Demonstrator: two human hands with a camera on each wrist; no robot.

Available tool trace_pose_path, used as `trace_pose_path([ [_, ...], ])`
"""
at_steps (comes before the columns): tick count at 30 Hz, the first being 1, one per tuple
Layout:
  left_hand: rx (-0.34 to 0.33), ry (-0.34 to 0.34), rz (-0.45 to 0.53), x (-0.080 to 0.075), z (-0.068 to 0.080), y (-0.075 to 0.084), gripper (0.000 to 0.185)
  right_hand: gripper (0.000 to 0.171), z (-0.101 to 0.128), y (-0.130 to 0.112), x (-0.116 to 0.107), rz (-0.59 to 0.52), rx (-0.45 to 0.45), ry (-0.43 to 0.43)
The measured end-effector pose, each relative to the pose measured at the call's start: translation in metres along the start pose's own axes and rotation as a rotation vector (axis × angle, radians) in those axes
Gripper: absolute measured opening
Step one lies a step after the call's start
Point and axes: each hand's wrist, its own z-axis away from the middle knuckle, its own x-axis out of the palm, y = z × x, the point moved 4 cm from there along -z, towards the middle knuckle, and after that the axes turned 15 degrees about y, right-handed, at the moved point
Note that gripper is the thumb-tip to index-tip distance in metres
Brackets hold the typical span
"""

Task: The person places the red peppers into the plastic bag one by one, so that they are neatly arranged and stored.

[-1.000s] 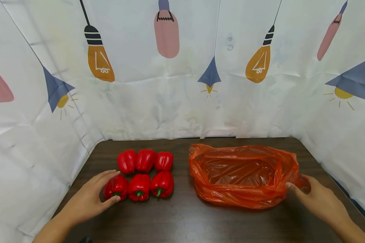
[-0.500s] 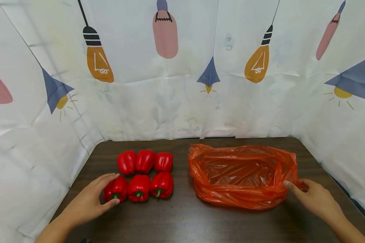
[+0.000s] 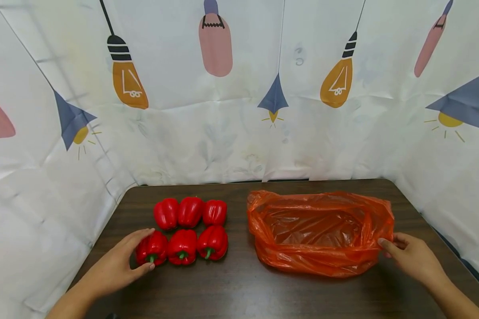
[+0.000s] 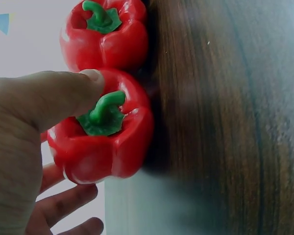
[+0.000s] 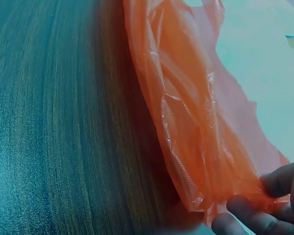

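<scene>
At the left, two rows of glossy red bell peppers lie on the table. My left hand (image 3: 117, 263) reaches around the front-left bell pepper (image 3: 153, 248), index finger over its top and thumb by its green stem. In the left wrist view, the thumb lies against that bell pepper (image 4: 132, 152), while the other fingers spread below it and partly hide behind it. An orange plastic bag (image 3: 311, 259) stands with its mouth wide apart at the right. My right hand (image 3: 415, 259) pinches its right side between thumb and fingers, as the right wrist view also shows.
Beside the held pepper sits the front-middle bell pepper (image 3: 182, 247), and the back row includes another bell pepper (image 3: 190, 212). Dark wood-grain table (image 3: 239, 288) lies between peppers and bag. A patterned white curtain (image 3: 175, 146) encloses the back and sides.
My right hand has shifted its hold at the bag's right side, and that side has moved slightly outward. The left hand has barely moved, and the peppers stay put.
</scene>
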Motion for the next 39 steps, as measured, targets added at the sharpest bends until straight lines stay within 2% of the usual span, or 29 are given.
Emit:
trace_pose_path([
  [8, -0.007, -0.044, 0.025, 0.001, 0.001, -0.009, 0.087, 0.074, -0.001, 0.002, 0.003, -0.040, 0.006, -0.019],
  [18, -0.117, -0.127, 0.081, 0.002, -0.003, -0.016, 0.088, 0.067, -0.001, 0.003, 0.003, -0.101, 0.045, -0.041],
  [29, -0.131, -0.114, 0.111, 0.000, -0.003, -0.020, 0.083, 0.068, 0.001, -0.004, 0.002, -0.174, 0.067, -0.055],
  [39, -0.178, -0.110, 0.148, 0.001, -0.002, -0.027, 0.084, 0.067, 0.001, -0.005, 0.002, -0.224, 0.089, -0.059],
])
